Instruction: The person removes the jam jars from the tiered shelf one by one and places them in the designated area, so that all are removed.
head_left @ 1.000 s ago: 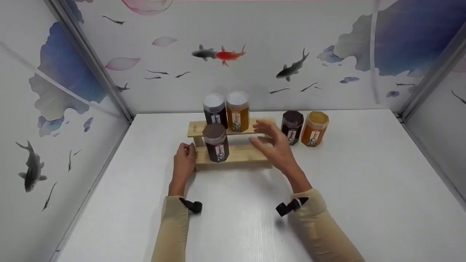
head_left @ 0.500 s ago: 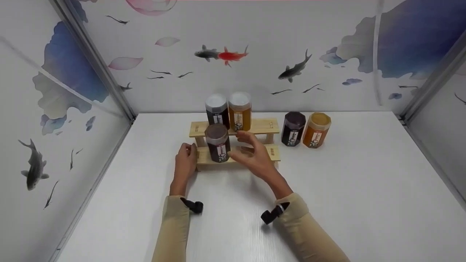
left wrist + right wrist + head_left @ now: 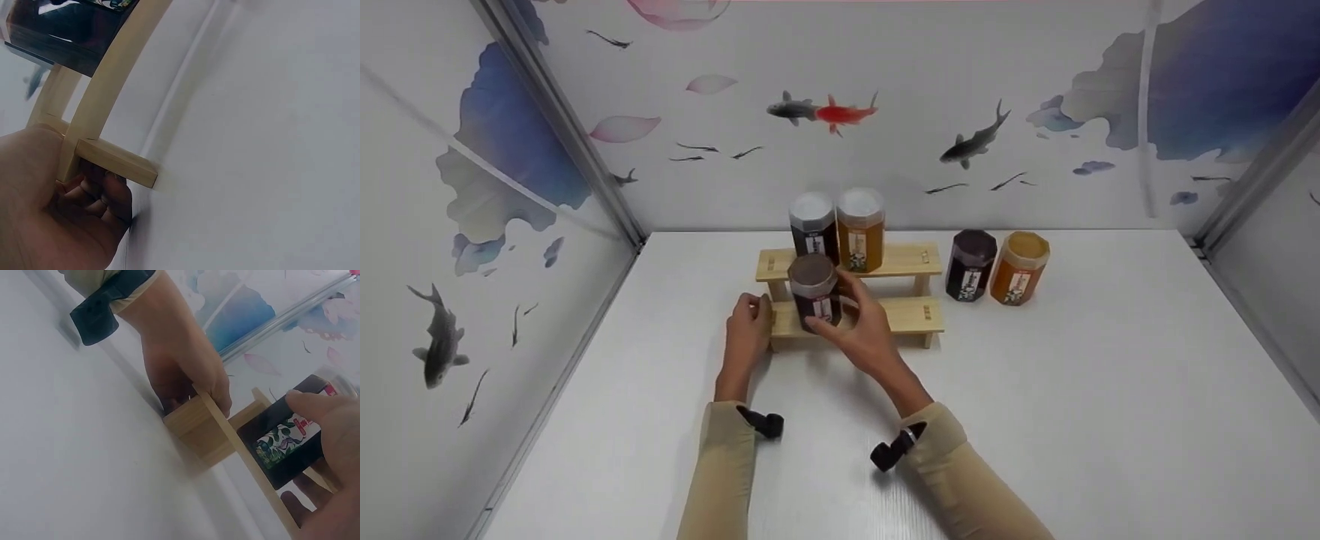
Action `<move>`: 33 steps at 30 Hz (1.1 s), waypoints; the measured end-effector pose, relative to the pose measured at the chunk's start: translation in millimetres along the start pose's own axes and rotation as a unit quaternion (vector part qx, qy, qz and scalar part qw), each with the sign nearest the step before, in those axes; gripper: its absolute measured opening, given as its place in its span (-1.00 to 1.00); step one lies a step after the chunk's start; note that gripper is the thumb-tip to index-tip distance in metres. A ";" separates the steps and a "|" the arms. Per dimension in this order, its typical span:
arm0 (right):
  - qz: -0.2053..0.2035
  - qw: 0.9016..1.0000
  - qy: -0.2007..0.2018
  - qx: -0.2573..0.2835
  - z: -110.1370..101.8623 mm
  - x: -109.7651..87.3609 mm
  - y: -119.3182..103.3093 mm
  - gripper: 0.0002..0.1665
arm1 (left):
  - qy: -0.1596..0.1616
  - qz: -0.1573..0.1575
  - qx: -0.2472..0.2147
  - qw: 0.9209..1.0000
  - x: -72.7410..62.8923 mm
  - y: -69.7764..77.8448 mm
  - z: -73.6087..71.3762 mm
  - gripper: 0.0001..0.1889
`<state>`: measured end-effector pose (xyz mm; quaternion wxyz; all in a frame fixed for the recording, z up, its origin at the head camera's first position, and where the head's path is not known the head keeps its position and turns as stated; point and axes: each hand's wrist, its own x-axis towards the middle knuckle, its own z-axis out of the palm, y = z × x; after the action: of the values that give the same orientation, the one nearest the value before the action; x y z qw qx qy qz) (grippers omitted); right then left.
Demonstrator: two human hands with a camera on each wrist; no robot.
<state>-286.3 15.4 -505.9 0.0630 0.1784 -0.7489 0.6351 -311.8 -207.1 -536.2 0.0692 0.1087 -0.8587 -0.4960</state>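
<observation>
In the head view my right hand holds a dark jam jar with a brown lid, thumb at the front and fingers behind. The jar stands on the lower step of a two-step wooden rack, towards its left end. My left hand grips that step's left end. Its fingers curl under the wood in the left wrist view, and the right wrist view shows its thumb side against the shelf. On the upper step stand a white-lidded dark jar and a white-lidded amber jar, side by side.
Right of the rack, a dark jar and an orange jar stand close together on the white table. White panels painted with fish and leaves enclose the back and both sides.
My right hand has moved left from the rack's right side to the brown-lidded jar and taken hold of it. The left hand has stayed at the rack's end.
</observation>
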 end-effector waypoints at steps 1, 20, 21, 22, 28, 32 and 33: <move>-0.002 1.000 0.001 -0.001 0.6 0.3 0.3 0.01 | 0.002 0.002 -0.001 1.000 -0.3 0.4 -0.1 -0.62; -0.013 1.000 -0.003 0.006 -6.6 -2.2 1.1 -0.03 | 0.036 0.005 0.016 0.999 -3.8 8.5 -5.2 -0.65; -0.014 1.000 -0.001 0.002 -7.5 -2.6 0.6 -0.03 | 0.037 0.006 0.016 0.999 -4.0 8.7 -5.3 -0.65; -0.016 1.000 0.002 -0.001 -8.5 -3.0 0.0 -0.03 | 0.038 0.009 0.017 0.999 -4.1 8.9 -5.6 -0.65; -0.013 1.000 0.011 0.004 -13.8 -5.2 -2.7 -0.06 | 0.037 0.021 0.021 0.999 -4.3 10.0 -7.9 -0.67; -0.011 1.000 0.007 0.015 -16.8 -8.6 -3.6 -0.05 | 0.030 0.022 0.015 0.999 -5.3 8.9 -9.1 -0.67; -0.011 1.000 0.007 0.017 -17.7 -9.4 -3.8 -0.06 | 0.029 0.021 0.011 0.999 -5.6 8.5 -9.3 -0.67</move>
<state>-278.6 33.9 -502.1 0.0722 0.1838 -0.7355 0.6481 -305.3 -209.4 -524.2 0.1038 0.1056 -0.8637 -0.4817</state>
